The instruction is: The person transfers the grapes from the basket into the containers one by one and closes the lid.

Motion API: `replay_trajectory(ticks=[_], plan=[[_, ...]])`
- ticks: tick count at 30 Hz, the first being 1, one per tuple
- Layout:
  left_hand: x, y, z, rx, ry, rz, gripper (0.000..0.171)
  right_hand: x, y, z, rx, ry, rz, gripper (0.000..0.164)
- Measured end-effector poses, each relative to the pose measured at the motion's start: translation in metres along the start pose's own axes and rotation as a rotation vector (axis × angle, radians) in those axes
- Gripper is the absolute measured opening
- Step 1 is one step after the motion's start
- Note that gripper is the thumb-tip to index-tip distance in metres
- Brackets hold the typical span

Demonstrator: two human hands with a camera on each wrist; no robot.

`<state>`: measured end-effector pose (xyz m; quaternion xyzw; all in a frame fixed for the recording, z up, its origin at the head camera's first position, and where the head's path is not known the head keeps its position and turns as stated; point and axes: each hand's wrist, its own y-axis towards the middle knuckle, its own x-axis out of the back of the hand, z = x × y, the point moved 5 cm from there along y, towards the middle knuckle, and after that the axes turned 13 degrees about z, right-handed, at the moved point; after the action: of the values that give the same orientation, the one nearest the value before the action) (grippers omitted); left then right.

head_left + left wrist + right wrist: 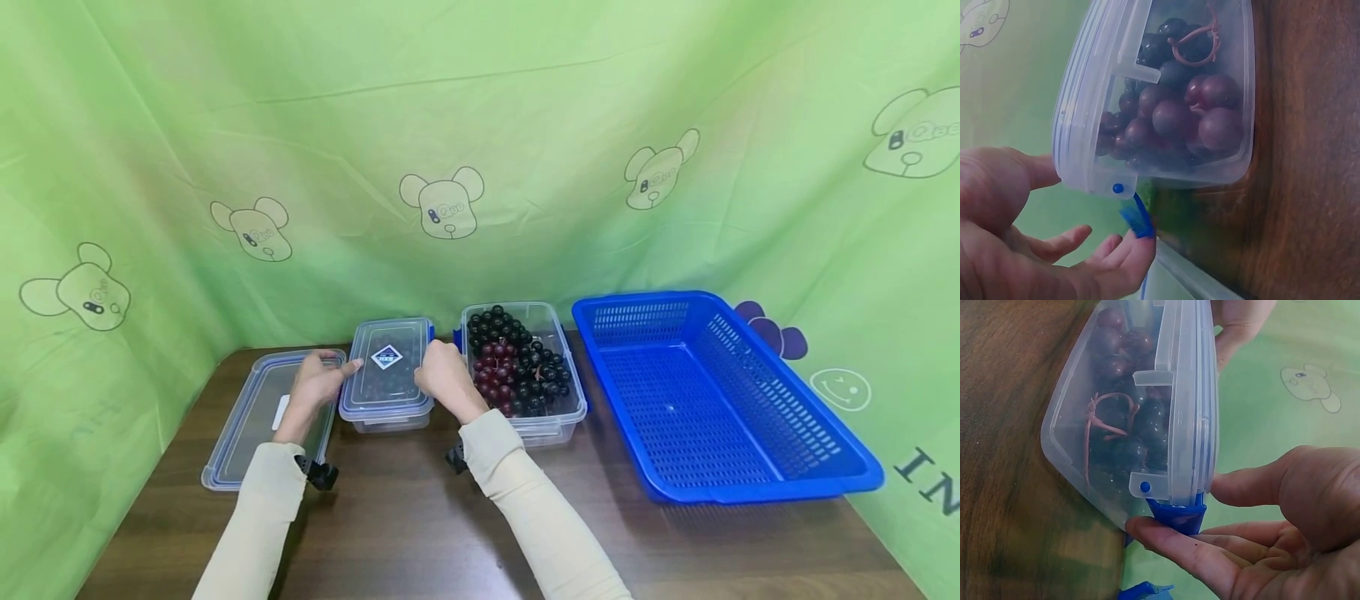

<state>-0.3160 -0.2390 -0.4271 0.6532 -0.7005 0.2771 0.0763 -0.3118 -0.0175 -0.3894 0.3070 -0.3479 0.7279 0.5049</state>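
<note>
A small clear food container [386, 421] with a translucent lid [375, 387] and a diamond-shaped label stands on the table. Dark red and blackish grapes [1172, 119] show through its wall, with a pinkish stem loop. My left hand [318, 382] is at its left side, thumb on the lid's edge and a fingertip against a blue clip [1138, 220], which hangs angled away from the lid. At the opposite side my right hand [446, 375] has its thumb on the lid edge and fingers under another blue clip [1179, 515], which lies up against the rim.
Right of it stands a larger uncovered container [561, 333] with black and red grape bunches [517, 367]. A big blue perforated basket [637, 417] sits farther right. Flat at the left lies a large translucent lid [247, 417]. A green printed curtain [450, 100] hangs behind the brown table [390, 517].
</note>
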Motion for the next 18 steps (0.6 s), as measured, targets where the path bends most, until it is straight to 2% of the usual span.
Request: replay_trajectory(ticks=[3,4,7,12,18], plan=[[0.0029,-0.0012,-0.0017,0.025,0.115,-0.005,0.076,0.0002,-0.0005,0.0002,0.002,-0.001,0.001,0.044],[0.0031,-0.0011,-0.0022,0.033,0.128,0.001,0.077,0.0006,-0.0008,0.0005,0.004,-0.004,0.001,0.044],[0.0034,-0.0012,-0.0043,0.039,0.149,0.006,0.072,0.0019,-0.0013,0.001,0.013,-0.008,-0.002,0.045],[0.0018,-0.0015,-0.0079,0.005,0.152,-0.018,0.054,0.0028,-0.0015,0.0008,0.023,-0.008,-0.006,0.044],[0.0012,-0.0026,-0.0099,-0.008,0.149,-0.044,0.048,0.0024,-0.0004,0.0004,0.026,-0.025,-0.007,0.042]])
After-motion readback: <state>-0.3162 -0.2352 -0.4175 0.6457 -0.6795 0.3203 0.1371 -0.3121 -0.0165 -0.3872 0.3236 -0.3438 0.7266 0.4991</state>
